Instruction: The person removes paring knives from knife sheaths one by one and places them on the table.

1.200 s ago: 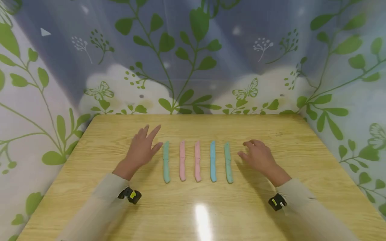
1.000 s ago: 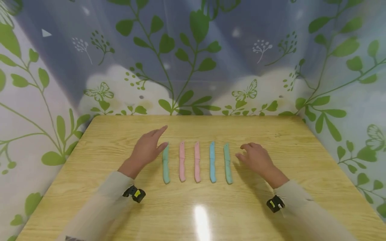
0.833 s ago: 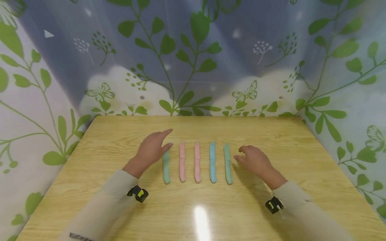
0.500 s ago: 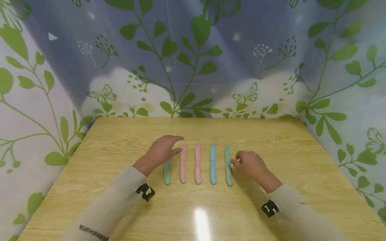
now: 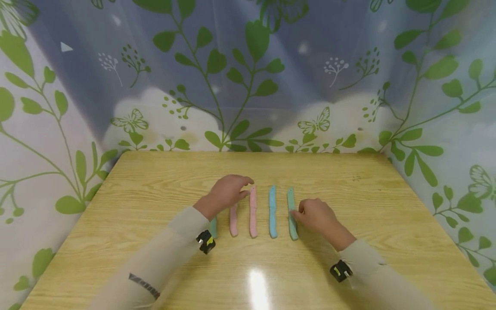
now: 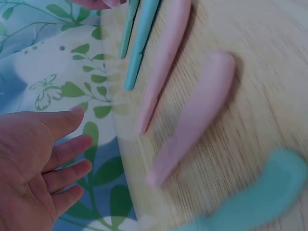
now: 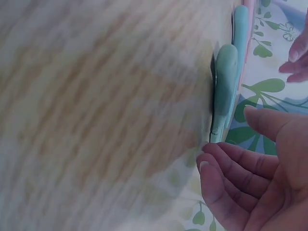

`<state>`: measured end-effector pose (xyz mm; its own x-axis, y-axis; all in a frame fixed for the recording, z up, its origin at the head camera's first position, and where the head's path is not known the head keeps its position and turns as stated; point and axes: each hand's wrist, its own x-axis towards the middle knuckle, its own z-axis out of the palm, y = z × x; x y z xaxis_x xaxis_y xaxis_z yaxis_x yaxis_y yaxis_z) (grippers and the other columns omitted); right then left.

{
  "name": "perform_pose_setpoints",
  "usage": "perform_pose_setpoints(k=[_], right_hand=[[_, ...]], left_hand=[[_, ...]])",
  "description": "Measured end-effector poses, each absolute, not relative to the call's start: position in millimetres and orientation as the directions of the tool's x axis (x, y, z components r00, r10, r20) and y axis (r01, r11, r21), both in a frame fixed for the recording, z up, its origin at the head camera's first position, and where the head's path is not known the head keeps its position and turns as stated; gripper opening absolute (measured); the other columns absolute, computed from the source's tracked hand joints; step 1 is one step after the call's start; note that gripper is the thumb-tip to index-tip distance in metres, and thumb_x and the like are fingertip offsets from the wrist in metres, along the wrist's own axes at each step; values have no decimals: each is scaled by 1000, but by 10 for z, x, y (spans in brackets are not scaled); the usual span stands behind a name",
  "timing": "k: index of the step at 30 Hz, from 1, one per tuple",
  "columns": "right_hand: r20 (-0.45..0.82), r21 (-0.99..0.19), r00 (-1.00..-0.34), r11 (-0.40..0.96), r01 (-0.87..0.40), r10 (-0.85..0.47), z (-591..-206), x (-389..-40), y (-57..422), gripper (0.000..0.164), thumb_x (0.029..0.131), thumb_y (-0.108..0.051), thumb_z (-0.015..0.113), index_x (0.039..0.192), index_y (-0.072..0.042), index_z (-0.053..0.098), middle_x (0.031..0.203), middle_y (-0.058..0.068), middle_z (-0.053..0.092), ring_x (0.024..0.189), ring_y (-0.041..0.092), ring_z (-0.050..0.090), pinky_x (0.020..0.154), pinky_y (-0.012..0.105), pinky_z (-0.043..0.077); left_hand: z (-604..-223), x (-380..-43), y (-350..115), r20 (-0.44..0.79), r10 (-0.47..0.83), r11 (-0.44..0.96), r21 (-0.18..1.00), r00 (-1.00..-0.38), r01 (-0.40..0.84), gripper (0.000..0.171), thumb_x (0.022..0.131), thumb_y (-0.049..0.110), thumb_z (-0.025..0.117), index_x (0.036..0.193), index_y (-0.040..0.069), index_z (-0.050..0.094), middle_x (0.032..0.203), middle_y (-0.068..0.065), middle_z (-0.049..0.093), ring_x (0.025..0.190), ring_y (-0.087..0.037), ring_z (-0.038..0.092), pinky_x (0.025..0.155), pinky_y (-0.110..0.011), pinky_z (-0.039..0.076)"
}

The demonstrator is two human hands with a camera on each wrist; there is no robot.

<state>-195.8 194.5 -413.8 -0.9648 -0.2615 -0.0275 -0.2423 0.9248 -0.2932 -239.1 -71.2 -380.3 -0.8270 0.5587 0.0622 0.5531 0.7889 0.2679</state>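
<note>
Five knives in a row mid-tabletop (image 5: 333, 170), between left and right edges, tips toward the far edge. Left to right: left green knife (image 5: 214, 228), left pink knife (image 5: 233, 223), right pink knife (image 5: 253, 212), blue knife (image 5: 273, 212), right green knife (image 5: 290, 200). Left hand (image 5: 226, 191) over the left pink knife, partly covering it; fingers loose, spread, nothing gripped. Right hand (image 5: 318, 216) beside the right green knife, fingers bent, nothing gripped; contact, can't tell. Printed cloth (image 5: 248, 107) beyond the far edge.
</note>
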Motion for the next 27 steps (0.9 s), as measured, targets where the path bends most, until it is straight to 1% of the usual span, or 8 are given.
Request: perform_pose_setpoints(k=[4,8,10,13,16,20,23,27], right_hand=[[-17,-300,-967,924,-239,-256,-4170,-1933,1931,33,90,-33,64,70,-6,64,61,3,59,52,14,48,47,29,39],[-14,-316,-968,920,-233,-250,-4189,-1919,1900,39,89,-35,65,60,-10,57,52,0,50,46,12,42,43,26,33],[-20,-325,-969,918,-226,-246,-4201,-1920,1885,41,88,-37,65,58,-11,55,50,-1,49,45,12,41,43,26,32],[-34,-327,-971,921,-212,-236,-4229,-1927,1872,41,88,-38,66,59,-11,55,51,-1,50,46,12,43,43,26,34],[-35,-322,-974,925,-203,-225,-4258,-1937,1865,42,87,-39,67,59,-11,55,52,-1,51,47,12,44,43,26,34],[-37,-325,-977,927,-187,-210,-4279,-1938,1853,44,85,-42,67,56,-12,54,49,-3,49,45,12,43,41,26,32],[-51,-327,-979,929,-170,-197,-4285,-1933,1843,45,85,-44,66,56,-12,54,48,-4,48,44,12,42,40,26,30],[-58,-321,-981,934,-156,-184,-4274,-1940,1836,44,86,-44,66,58,-12,54,49,-3,49,44,12,43,39,25,30]], left_hand=[[-3817,-2416,-614,59,555,785,292,-829,546,36,93,20,62,127,10,56,119,-11,66,107,-24,60,90,-40,49],[-3822,-2429,-514,61,545,782,321,-836,533,34,94,23,60,126,10,57,117,-10,67,104,-23,61,88,-39,50],[-3826,-2430,-463,60,539,782,334,-840,526,33,94,24,61,124,10,58,116,-9,67,103,-23,61,87,-38,51],[-3844,-2427,-390,59,520,780,372,-852,503,32,94,24,61,122,8,60,114,-9,68,102,-22,62,86,-38,51],[-3877,-2419,-318,39,484,762,472,-874,443,32,94,24,61,121,6,60,113,-9,68,102,-22,62,86,-37,52],[-3946,-2409,-222,7,430,708,618,-903,342,32,95,24,60,122,6,60,113,-11,68,103,-22,62,84,-37,53],[-4000,-2401,-150,-16,396,659,701,-918,273,32,95,25,59,121,6,61,112,-11,68,101,-22,63,81,-36,54],[-4061,-2411,-55,-76,346,522,844,-935,124,31,94,21,61,119,3,62,108,-14,70,92,-22,67,78,-36,56]])
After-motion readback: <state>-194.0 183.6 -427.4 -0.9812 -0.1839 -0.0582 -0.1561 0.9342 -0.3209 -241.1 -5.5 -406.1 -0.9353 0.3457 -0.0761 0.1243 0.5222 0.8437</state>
